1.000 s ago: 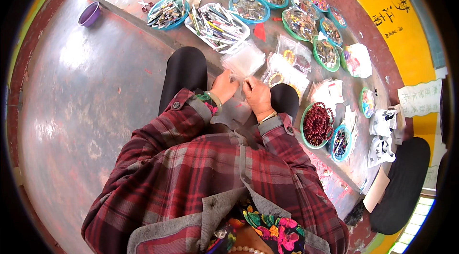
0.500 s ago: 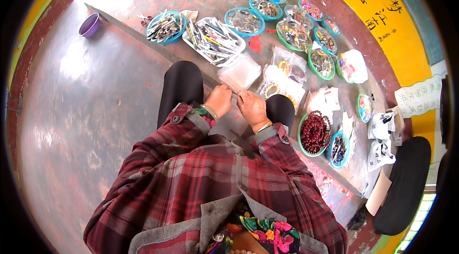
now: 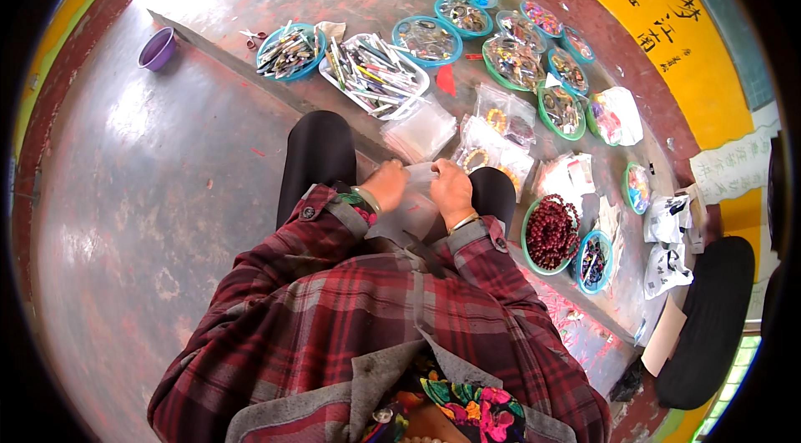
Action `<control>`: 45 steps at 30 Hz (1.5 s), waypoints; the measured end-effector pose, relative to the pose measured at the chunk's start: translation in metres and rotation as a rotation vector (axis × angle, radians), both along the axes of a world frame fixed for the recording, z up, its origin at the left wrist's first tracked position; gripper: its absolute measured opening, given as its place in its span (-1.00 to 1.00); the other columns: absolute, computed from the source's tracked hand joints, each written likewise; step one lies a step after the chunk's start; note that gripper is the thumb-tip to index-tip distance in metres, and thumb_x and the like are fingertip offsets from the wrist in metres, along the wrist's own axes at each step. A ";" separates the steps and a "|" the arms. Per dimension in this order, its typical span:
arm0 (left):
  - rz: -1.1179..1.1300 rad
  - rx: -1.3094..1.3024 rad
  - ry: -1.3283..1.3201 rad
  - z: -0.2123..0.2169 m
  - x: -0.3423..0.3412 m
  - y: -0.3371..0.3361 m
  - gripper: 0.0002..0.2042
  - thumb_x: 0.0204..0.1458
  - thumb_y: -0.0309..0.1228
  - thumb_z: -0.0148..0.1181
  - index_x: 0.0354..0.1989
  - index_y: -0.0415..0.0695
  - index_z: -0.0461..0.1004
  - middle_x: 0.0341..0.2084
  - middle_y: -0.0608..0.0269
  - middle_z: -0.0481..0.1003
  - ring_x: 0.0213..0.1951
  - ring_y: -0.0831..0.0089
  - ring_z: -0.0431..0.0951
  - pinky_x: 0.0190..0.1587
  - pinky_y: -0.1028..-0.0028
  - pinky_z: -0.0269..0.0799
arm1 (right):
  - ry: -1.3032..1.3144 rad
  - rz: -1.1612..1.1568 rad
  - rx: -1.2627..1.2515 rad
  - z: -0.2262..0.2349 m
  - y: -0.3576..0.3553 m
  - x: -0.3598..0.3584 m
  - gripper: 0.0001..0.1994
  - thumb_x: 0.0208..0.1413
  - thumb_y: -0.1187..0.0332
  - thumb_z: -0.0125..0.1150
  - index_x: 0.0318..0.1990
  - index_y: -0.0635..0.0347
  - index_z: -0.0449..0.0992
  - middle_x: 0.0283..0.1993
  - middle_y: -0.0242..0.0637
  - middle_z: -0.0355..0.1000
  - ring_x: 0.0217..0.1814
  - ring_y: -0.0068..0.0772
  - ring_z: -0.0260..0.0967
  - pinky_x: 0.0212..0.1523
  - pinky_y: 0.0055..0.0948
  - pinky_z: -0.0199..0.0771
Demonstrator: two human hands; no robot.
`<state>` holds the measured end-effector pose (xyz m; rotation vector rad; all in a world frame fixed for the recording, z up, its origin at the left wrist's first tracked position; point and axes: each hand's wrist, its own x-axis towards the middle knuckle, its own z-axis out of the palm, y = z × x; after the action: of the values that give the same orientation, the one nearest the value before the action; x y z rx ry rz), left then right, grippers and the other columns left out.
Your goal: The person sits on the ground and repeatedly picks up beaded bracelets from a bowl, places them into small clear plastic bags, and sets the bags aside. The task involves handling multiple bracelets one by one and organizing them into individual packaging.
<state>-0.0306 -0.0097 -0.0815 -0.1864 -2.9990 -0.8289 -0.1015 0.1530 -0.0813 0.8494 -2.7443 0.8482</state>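
Plastic sleeves (image 3: 420, 131) beside pen tray (image 3: 350, 95), bead basin (image 3: 541, 268) farther right.

Held bag (image 3: 420, 178): thin clear plastic
Bag stack (image 3: 422, 131): clear, smooth plastic
Purple basin (image 3: 157, 51): smooth plastic
Floor (image 3: 142, 218): glossy, scuffed
Plaid jacket (image 3: 334, 301): matt cloth
Dark-red beads (image 3: 551, 234): smooth, glossy

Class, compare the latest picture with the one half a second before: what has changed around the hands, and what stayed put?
The right hand has moved slightly right, widening the gap from the left hand. Clear plastic film now shows more plainly between them; whether it was just taken up is unclear. The stack of clear bags, dark red beads and purple basin stayed put.
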 end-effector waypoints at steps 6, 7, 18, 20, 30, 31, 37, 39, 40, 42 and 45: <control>0.034 0.171 0.044 0.000 -0.006 -0.004 -0.81 -0.21 -0.60 -0.04 -0.39 -0.25 0.45 -0.35 -0.09 0.42 -0.24 -0.01 0.43 -0.17 0.22 0.35 | -0.045 0.046 -0.012 -0.002 0.007 -0.003 -0.81 -0.19 0.50 0.02 -0.33 0.21 0.44 -0.37 -0.09 0.41 -0.27 -0.02 0.36 -0.26 -0.23 0.35; 0.020 0.210 0.180 -0.002 -0.008 -0.006 -0.86 -0.18 -0.56 -0.03 -0.45 -0.24 0.46 -0.46 -0.07 0.43 -0.31 -0.01 0.44 -0.21 0.21 0.35 | -0.080 0.075 -0.017 -0.001 0.007 -0.006 -0.80 -0.17 0.45 0.04 -0.30 0.21 0.44 -0.35 -0.08 0.40 -0.24 -0.01 0.36 -0.23 -0.23 0.35; 0.214 0.417 -0.005 0.006 -0.010 -0.006 -0.82 -0.06 -0.45 -0.01 -0.46 -0.31 0.48 -0.50 -0.14 0.46 -0.37 -0.03 0.48 -0.28 0.22 0.38 | 0.128 0.398 -0.215 0.061 -0.010 0.029 -0.73 -0.19 0.53 0.12 -0.23 0.20 0.46 -0.18 -0.15 0.42 -0.10 -0.11 0.35 -0.09 -0.29 0.37; 0.202 0.335 0.027 0.005 -0.011 -0.004 -0.83 -0.06 -0.46 0.00 -0.46 -0.31 0.48 -0.52 -0.12 0.46 -0.41 0.00 0.49 -0.32 0.24 0.38 | 0.146 0.361 -0.169 0.053 -0.014 0.030 -0.77 -0.20 0.54 0.08 -0.29 0.19 0.46 -0.28 -0.18 0.42 -0.16 -0.09 0.36 -0.13 -0.28 0.38; 0.420 0.444 0.062 0.019 -0.011 -0.004 -0.82 0.01 -0.40 0.06 -0.33 -0.25 0.51 -0.52 -0.10 0.48 -0.44 0.10 0.52 -0.38 0.34 0.38 | -0.127 0.571 0.424 0.035 -0.012 0.030 -0.88 -0.14 0.36 0.06 -0.58 0.17 0.48 -0.40 -0.21 0.42 -0.27 -0.10 0.38 -0.33 -0.19 0.40; 0.428 0.438 0.043 0.017 -0.011 -0.004 -0.81 0.00 -0.39 0.07 -0.32 -0.24 0.51 -0.51 -0.09 0.48 -0.43 0.10 0.52 -0.37 0.33 0.38 | -0.145 0.567 0.445 0.037 -0.011 0.031 -0.88 -0.14 0.36 0.06 -0.58 0.18 0.47 -0.38 -0.19 0.42 -0.29 -0.08 0.38 -0.35 -0.18 0.40; 0.361 0.276 0.080 0.010 -0.011 -0.005 -0.81 -0.02 -0.36 0.05 -0.33 -0.19 0.51 -0.46 -0.06 0.48 -0.36 0.01 0.49 -0.31 0.26 0.39 | 0.017 0.527 0.132 0.035 -0.004 0.029 -0.87 -0.15 0.36 0.04 -0.55 0.20 0.47 -0.20 -0.09 0.39 -0.36 0.00 0.39 -0.38 -0.13 0.39; 0.279 0.162 0.097 0.010 -0.014 0.001 -0.82 -0.03 -0.37 0.03 -0.36 -0.17 0.51 -0.45 -0.05 0.48 -0.33 -0.02 0.47 -0.30 0.23 0.39 | -0.103 0.520 0.255 0.032 0.001 0.027 -0.85 -0.12 0.36 0.03 -0.51 0.22 0.47 -0.13 -0.07 0.37 -0.31 0.01 0.38 -0.33 -0.14 0.39; 0.277 0.158 0.096 0.010 -0.013 -0.002 -0.83 -0.03 -0.38 0.01 -0.42 -0.18 0.49 -0.48 -0.07 0.46 -0.34 -0.05 0.45 -0.32 0.18 0.36 | -0.149 0.536 0.305 0.029 -0.002 0.027 -0.84 -0.08 0.35 0.01 -0.48 0.24 0.47 -0.10 -0.06 0.36 -0.26 0.02 0.38 -0.28 -0.15 0.39; 0.211 0.151 0.147 -0.001 -0.012 -0.008 -0.83 -0.03 -0.38 0.00 -0.46 -0.20 0.47 -0.50 -0.07 0.44 -0.35 -0.06 0.44 -0.34 0.13 0.33 | -0.132 0.527 0.257 0.037 -0.004 0.030 -0.84 -0.10 0.35 0.01 -0.52 0.25 0.45 -0.08 -0.09 0.36 -0.33 0.01 0.38 -0.33 -0.15 0.39; 0.190 0.118 0.181 0.004 -0.012 -0.009 -0.83 -0.02 -0.40 -0.03 -0.53 -0.22 0.42 -0.53 -0.07 0.44 -0.37 -0.06 0.44 -0.35 0.11 0.31 | -0.077 0.514 0.215 0.039 -0.005 0.028 -0.86 -0.09 0.35 0.04 -0.49 0.23 0.45 -0.05 -0.15 0.36 -0.30 -0.05 0.40 -0.31 -0.18 0.41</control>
<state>-0.0429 -0.0187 -0.0771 0.0249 -2.7385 -0.9112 -0.0735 0.1479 -0.0425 1.6416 -2.7531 0.6679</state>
